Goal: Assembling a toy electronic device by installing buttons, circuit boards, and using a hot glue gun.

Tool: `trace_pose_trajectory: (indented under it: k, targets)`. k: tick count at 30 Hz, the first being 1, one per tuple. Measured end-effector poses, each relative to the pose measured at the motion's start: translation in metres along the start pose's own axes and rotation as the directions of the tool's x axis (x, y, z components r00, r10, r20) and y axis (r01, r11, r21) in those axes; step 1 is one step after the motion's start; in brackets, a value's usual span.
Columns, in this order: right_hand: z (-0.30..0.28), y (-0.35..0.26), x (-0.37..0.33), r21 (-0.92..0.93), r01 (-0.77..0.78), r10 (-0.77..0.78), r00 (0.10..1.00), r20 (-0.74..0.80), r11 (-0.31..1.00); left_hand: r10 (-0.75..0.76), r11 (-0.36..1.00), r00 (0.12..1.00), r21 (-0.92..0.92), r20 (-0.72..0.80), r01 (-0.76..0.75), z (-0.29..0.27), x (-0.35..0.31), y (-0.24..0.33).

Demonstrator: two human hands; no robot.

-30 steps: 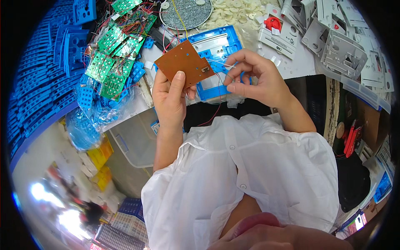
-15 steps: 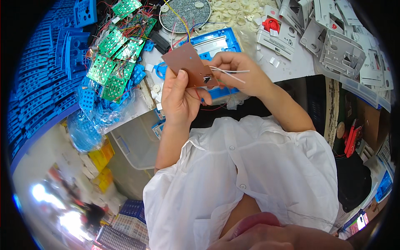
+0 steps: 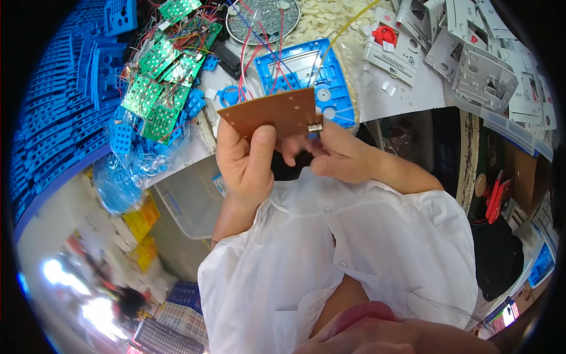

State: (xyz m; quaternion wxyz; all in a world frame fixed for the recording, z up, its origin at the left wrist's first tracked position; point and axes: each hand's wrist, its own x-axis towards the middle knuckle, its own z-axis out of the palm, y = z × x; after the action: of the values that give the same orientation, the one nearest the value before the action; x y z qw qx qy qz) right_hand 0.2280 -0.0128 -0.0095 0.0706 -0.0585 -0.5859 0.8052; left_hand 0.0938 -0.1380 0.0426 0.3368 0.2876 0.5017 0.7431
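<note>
A brown circuit board [image 3: 268, 116] is pinched in my left hand [image 3: 244, 159], thumb across its plain face and fingers behind. A small metal-topped part [image 3: 315, 127] sits at the board's lower right corner. Against that right edge is my right hand [image 3: 348, 156], curled, its fingertips partly hidden behind the board and blurred. Red, blue and yellow wires rise from behind the board. Beyond it on the table lies a blue plastic housing [image 3: 333, 74] with a silvery strip and round holes.
Green circuit boards with wires [image 3: 159, 88] are heaped at the left, beside stacked blue plastic panels [image 3: 47, 118]. A round tray of screws [image 3: 242, 29] and pale plastic discs [image 3: 330, 17] are at the back. White-grey panels [image 3: 483, 71] fill a clear bin at right.
The board has been tilted and brought lower, its upper edge now nearly level. My right hand has come down and closer to my body; the white wires no longer show in its fingers.
</note>
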Motion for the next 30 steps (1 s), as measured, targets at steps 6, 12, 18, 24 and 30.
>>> trace_pose_trajectory:
  k: [6, 12, 18, 24, 30]
  targets:
    - [-0.017, -0.013, 0.023, -0.193, 0.330, -0.366, 0.908, -0.203, 0.924, -0.135, 0.989, 0.990, 0.058, -0.035, 0.137, -0.003, -0.002, 0.007]
    - [-0.041, -0.046, 0.067, 0.029, -0.039, 0.039, 0.999, 0.007, 0.999, -0.182, 0.960, 0.983, 0.218, 0.006, 0.176, -0.014, 0.016, -0.007]
    - [-0.068, -0.028, 0.083, -0.249, 0.004, -0.020, 0.998, -0.060, 0.969, -0.437, 0.896, 0.899, 0.082, -0.022, 0.437, -0.034, 0.016, -0.016]
    - [-0.075, -0.013, 0.082, -0.193, -0.112, 0.111, 0.994, -0.017, 0.975, -0.528, 0.849, 0.847, -0.055, -0.059, 0.525, -0.048, -0.009, -0.033]
    - [-0.065, -0.013, 0.073, -0.481, -0.190, 0.176, 0.982, -0.076, 0.856, -0.526, 0.849, 0.848, 0.022, -0.058, 0.528, -0.037, -0.035, -0.029]
